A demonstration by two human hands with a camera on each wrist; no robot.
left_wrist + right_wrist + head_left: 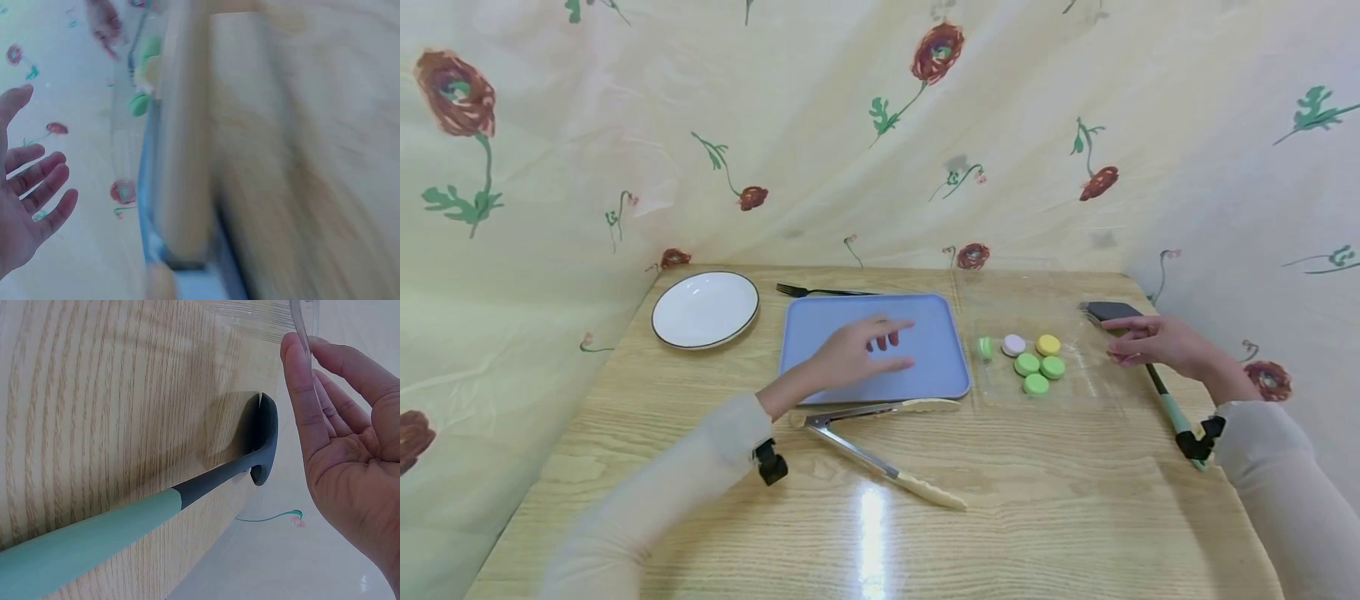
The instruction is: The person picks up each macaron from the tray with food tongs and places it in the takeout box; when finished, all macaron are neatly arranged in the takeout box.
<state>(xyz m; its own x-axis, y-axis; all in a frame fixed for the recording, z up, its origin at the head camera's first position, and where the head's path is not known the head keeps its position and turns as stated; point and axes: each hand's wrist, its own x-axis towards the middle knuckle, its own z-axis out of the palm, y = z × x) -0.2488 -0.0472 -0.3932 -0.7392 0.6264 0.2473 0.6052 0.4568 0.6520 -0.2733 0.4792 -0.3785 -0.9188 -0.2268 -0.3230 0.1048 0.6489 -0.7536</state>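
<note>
My right hand (1165,346) pinches the right edge of a clear plastic box (300,325) between thumb and fingers. Inside the box lie macarons: several green (1036,383), one yellow (1048,345) and one lilac (1013,345). Below that hand, a turner (94,534) with a dark head and pale green handle lies on the table. Over the blue tray (936,350) hovers my left hand (853,354), thumb and index finger extended apart with nothing between them. Spread tongs (928,490) with cream tips lie in front of the tray.
A white plate (703,308) with a dark rim stands at the back left. Behind the tray lies a black fork (820,292). Flower-patterned cloth (820,150) hangs behind and at both sides of the wooden table (1037,517). Much of the left wrist view is blurred.
</note>
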